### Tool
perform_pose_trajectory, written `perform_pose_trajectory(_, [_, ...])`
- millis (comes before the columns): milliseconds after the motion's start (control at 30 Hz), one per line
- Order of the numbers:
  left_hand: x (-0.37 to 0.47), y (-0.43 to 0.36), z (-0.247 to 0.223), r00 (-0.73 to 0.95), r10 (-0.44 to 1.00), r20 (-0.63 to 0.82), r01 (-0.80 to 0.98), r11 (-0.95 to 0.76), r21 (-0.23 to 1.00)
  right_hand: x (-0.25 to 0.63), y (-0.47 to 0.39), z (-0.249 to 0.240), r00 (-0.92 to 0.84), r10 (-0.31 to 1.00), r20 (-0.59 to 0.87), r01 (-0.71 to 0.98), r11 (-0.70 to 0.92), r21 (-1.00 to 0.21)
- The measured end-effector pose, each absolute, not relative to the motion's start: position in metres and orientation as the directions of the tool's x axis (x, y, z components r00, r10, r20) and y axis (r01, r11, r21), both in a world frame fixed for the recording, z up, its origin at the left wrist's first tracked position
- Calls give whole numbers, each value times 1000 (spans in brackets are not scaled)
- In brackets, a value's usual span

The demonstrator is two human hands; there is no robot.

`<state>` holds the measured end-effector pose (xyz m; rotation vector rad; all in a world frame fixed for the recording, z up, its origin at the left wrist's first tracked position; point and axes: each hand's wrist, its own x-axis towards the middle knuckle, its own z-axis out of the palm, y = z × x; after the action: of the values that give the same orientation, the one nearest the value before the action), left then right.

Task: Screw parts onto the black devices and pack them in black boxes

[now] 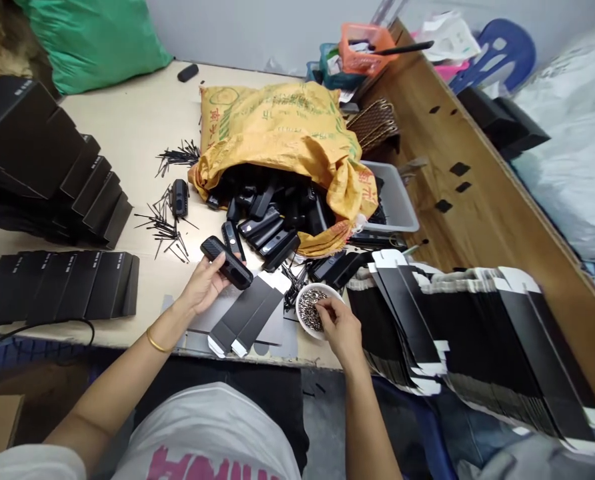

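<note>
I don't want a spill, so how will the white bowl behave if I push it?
The white bowl would probably resist tipping, since it looks wide and low. The small shiny pieces inside lie loose, so a jolt might scatter some.

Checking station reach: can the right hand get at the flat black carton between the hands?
Probably yes: the flat black carton looks mostly uncovered; the right hand mainly has to clear the white bowl.

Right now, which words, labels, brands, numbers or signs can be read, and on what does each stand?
"南", apparently, in red on the yellow sack; its green print is too blurred.
Pink letters on the white shirt: cut off by the picture's edge, unreadable.
White print on the black boxes: too small and blurred.
</note>
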<state>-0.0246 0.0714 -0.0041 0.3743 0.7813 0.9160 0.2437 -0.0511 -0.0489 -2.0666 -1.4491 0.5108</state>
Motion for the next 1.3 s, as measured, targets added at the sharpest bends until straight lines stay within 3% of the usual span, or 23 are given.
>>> perform_pose_trajectory(200, [-15,58,-15,387,784,-485,-584,615,530,231,-50,-49,267,964,-3,767,-215,-604])
perform_pose_trajectory(300, [-15,55,-15,382,779,-497,-593,619,514,231,-51,-50,350,936,24,694,-242,-678])
perform_pose_trajectory(467, [-15,49,-16,375,762,-528,-615,631,474,233,-56,-47,547,826,-133,300,-342,-891])
perform_pose_trajectory(600, [-10,45,-18,385,762,-521,-629,630,456,221,-57,-36,480,830,-284,-106,-266,-958])
perform_pose_trajectory(733, [-7,42,-16,374,766,-523,-651,619,441,195,-48,-27,402,877,-265,-248,-174,-953])
perform_pose_trajectory(1067, [-22,46,-12,310,760,-571,-699,590,405,118,-15,-25,389,918,-80,10,-91,-996])
perform_pose_trajectory(1167, [-25,46,-12,307,764,-567,-710,580,398,105,-13,-26,417,904,95,224,-1,-974])
perform_pose_trajectory(1300, [-26,44,-10,290,770,-568,-731,562,388,99,-11,-24,369,862,348,496,133,-858])
